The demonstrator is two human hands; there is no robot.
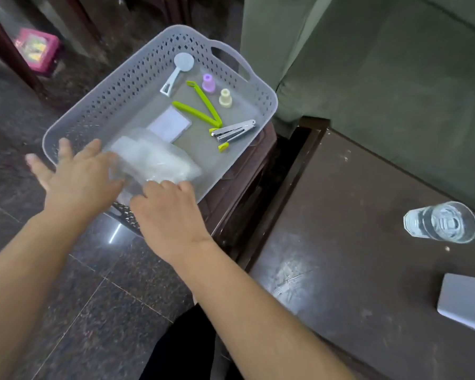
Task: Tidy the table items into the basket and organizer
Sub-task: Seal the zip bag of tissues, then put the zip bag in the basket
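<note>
A pale grey perforated basket rests on a dark wooden stool. Inside lie a clear plastic bag, a white pad, a white scoop, a green clip, a metal stapler, a purple cap and a cream cap. My left hand is spread flat over the basket's near-left rim, touching the bag's left end. My right hand curls its fingers on the bag's near edge; the fingertips are hidden. A grey box sits at the right edge.
A dark brown table at right carries a glass of water and the grey box. A green sofa stands behind it. A pink box sits on the dark stone floor at far left.
</note>
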